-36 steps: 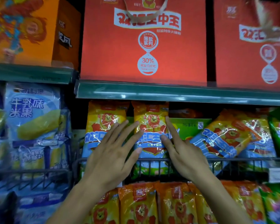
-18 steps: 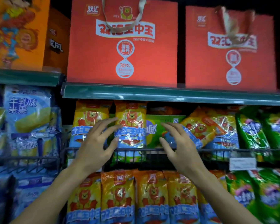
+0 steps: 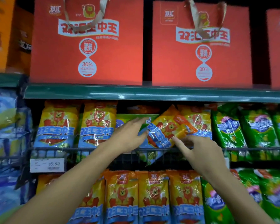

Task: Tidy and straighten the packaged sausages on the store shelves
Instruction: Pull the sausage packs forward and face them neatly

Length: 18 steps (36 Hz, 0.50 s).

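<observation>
A yellow-orange sausage pack (image 3: 166, 129) leans tilted to the left on the middle shelf, behind the wire rail (image 3: 87, 149). My left hand (image 3: 128, 135) is open, its fingertips at the pack's left edge and over a green pack (image 3: 131, 118) behind. My right hand (image 3: 200, 152) is open, and its index finger touches the tilted pack's lower right edge. Two matching packs (image 3: 55, 125) (image 3: 97, 125) stand upright to the left. Another pack (image 3: 199, 120) stands partly hidden behind the tilted one.
Red gift bags (image 3: 87, 46) fill the top shelf above a green shelf edge (image 3: 152, 94). Green packs (image 3: 257, 126) stand to the right, blue packs (image 3: 3, 118) to the left. A row of orange packs (image 3: 152, 199) hangs below. A price tag (image 3: 47, 164) sits on the rail.
Both hands have moved right, away from the two upright packs, to the tilted pack. My view has shifted right as well.
</observation>
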Tool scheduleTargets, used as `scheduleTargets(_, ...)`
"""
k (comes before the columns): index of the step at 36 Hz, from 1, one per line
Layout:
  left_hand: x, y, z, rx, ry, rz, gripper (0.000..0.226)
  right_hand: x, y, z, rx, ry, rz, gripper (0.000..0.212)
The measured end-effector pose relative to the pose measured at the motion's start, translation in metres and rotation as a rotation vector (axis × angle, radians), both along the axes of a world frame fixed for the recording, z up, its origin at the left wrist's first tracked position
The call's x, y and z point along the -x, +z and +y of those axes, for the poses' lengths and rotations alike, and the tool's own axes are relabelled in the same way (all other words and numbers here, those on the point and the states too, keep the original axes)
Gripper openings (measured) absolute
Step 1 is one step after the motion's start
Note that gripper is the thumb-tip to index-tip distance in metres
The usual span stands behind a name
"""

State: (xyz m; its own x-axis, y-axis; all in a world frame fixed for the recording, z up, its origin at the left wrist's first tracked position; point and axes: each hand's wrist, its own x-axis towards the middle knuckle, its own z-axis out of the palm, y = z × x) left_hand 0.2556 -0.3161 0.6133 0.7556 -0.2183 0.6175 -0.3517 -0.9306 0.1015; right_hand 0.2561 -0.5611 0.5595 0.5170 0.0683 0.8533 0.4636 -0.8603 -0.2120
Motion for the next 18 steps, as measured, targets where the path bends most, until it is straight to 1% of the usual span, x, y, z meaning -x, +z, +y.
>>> scheduleTargets(1,-0.007,0.002,-0.003,0.005,0.022,0.015,0.058,0.000,0.003,0.002,0.049,-0.054,0.029,0.078)
scheduleTargets(3,-0.016,0.006,-0.008,0.024,0.051,0.019,0.055,-0.001,0.009,0.006,0.094,-0.134,0.071,0.084)
scheduleTargets(6,-0.022,0.013,-0.016,0.024,0.089,0.018,0.049,-0.002,0.018,0.010,0.078,-0.184,0.162,0.084)
scheduleTargets(8,-0.022,0.015,-0.021,-0.005,0.110,0.036,0.047,-0.003,0.023,0.013,0.064,-0.183,0.188,0.078)
scheduleTargets(12,-0.017,0.019,-0.024,-0.040,0.113,0.083,0.049,-0.003,0.026,0.020,0.025,-0.144,0.202,0.073)
scheduleTargets(14,-0.014,0.019,-0.019,-0.014,0.105,0.085,0.052,-0.005,0.022,0.023,0.005,-0.097,0.220,0.072)
scheduleTargets(16,-0.011,0.018,-0.011,0.053,0.087,0.079,0.043,-0.011,0.016,0.028,-0.033,-0.054,0.238,0.071)
scheduleTargets(18,-0.008,0.015,-0.001,0.094,0.098,0.056,0.032,-0.018,0.013,0.034,-0.118,0.079,0.247,0.064)
